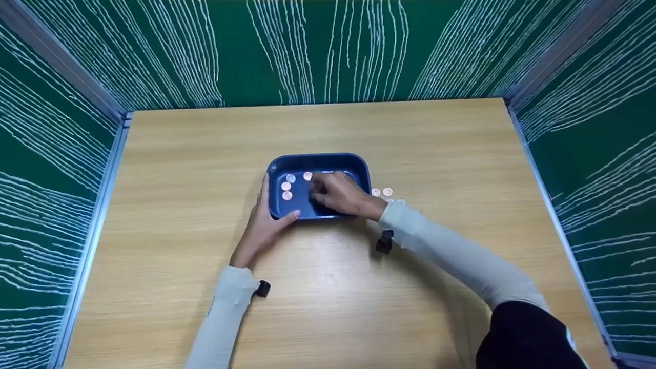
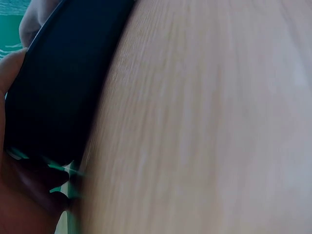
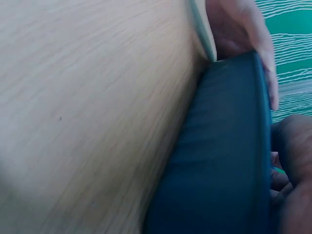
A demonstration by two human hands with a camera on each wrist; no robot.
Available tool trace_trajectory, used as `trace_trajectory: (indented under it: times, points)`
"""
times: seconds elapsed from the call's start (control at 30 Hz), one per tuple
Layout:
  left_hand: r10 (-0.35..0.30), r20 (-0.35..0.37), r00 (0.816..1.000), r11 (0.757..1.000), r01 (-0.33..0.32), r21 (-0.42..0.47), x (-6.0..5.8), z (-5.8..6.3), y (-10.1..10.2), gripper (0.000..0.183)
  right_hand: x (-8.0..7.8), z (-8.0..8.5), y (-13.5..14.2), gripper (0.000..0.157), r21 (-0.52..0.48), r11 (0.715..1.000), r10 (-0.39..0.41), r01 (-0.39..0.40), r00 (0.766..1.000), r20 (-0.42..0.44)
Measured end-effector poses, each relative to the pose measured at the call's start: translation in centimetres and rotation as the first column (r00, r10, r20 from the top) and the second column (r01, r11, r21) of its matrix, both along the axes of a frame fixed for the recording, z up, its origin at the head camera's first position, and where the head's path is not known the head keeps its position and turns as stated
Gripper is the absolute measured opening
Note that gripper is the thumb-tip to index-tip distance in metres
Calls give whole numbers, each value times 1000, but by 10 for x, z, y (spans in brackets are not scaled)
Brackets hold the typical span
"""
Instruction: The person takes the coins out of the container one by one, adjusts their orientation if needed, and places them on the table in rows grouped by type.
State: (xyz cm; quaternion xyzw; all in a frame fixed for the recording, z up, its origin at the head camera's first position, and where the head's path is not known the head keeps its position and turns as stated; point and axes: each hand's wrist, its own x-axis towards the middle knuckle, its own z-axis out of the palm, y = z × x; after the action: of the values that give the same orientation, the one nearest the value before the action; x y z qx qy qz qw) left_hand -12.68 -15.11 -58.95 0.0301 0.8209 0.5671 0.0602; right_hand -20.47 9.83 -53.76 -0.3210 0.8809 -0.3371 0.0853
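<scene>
A dark blue rectangular tray point(image 1: 320, 214) with rounded corners stands on the table. My left hand point(image 1: 266, 223) grips its left end, the thumb at the front rim and the fingers along the outer side; the left wrist view shows the fingers against the tray's wall point(image 2: 58, 83). Inside the tray, on the left, lie several copper-coloured coins point(image 1: 286, 186) and a silver coin point(image 1: 291, 178). My right hand point(image 1: 338, 192) reaches into the tray over the right part, fingers curled and pointing down beside a copper coin point(image 1: 308, 176). Whatever lies between its fingertips is hidden.
Right of the tray, two copper coins point(image 1: 387, 191) lie on the wooden table point(image 1: 179, 205), with silver coins point(image 1: 400, 202) partly behind the right wrist. Green panels with white lines point(image 1: 359, 56) enclose the table's back and sides. Each wrist bears a small black camera point(image 1: 384, 242).
</scene>
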Motion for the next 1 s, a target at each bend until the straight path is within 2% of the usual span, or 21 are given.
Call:
trace_trajectory:
  times: [0.27, 0.53, 0.73, 1.0]
  points:
    - [2, 12, 1000, 1000, -2, 1, 0, 0, 1, 126, 7, 8, 16, 6, -93, 995, -25, 28, 999, 34]
    - [14, 26, 1000, 1000, -13, -11, 0, 1, 2, 125, 12, 18, 31, 7, -128, 989, -66, 69, 997, 32]
    - [11, -7, 1000, 1000, -12, -14, -1, 1, 2, 126, 12, 25, 47, 10, -173, 977, -113, 125, 991, 76]
    - [12, 5, 1000, 999, -12, -30, 0, 4, 2, 127, 13, 32, 70, 12, -199, 957, -186, 211, 973, 139]
